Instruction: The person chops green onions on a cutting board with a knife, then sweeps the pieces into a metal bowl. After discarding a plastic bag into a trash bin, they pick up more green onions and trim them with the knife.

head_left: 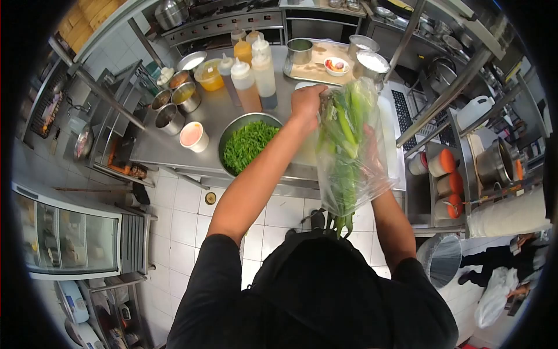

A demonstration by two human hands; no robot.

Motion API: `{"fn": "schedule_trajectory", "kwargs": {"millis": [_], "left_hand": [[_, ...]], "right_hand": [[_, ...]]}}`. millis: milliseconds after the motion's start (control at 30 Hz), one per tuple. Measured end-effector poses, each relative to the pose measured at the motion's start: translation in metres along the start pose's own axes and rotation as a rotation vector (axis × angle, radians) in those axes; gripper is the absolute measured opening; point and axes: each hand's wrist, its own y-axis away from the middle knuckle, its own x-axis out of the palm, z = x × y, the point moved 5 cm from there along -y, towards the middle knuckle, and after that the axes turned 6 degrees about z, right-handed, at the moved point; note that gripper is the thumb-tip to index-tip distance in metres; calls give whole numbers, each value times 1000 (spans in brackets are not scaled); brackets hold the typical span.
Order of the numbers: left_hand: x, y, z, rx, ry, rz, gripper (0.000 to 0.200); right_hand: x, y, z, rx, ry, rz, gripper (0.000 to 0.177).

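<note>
A clear plastic bag [327, 185] of long green onions [349, 136] is held up over the front edge of the steel table, the leaf ends hanging out at its bottom. My left hand [306, 106] is closed on the upper left edge of the bag. Seen through the plastic, my right hand [374, 160] grips the right side, its fingers partly hidden by film and stalks. Below my left forearm stands a metal bowl [222, 136] heaped with chopped greens [249, 143]. Behind the bag lies a white cutting board [390, 131].
Squeeze bottles [246, 87] stand behind the bowl, and a white tub [193, 136] sits left of it. A tray [317, 53] with a small bowl [335, 67] is at the back. Another person [505, 262] holds a bag at far right, beyond a lined bin [440, 260].
</note>
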Motion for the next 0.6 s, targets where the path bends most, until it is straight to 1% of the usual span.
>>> {"fn": "schedule_trajectory", "kwargs": {"millis": [33,67,167,267,367,433,533,567,600], "left_hand": [[-10,-21,9,-15,-15,-11,19],[-26,-44,17,40,-257,-108,25],[-42,-48,40,-58,-516,-150,37],[-35,-35,68,-549,-86,9,44],[-32,-54,99,-473,241,270,44],[-35,-57,101,-435,237,158,41],[-40,-64,100,-315,141,27,35],[-42,-63,102,-277,93,-12,34],[-37,-66,101,-250,67,-5,33]], "right_hand": [[-7,-5,-1,-10,-56,-6,56],[-14,-10,-2,-11,-102,-12,56],[-28,-16,-2,2,-199,-28,56],[-40,-20,-1,44,-259,-34,55],[-50,-27,3,84,-277,-40,55],[-52,-29,7,70,-207,-57,54],[-55,-27,15,-76,54,-121,51],[-71,-27,7,-68,71,-124,49],[-95,-33,0,-70,94,-119,47]]}}
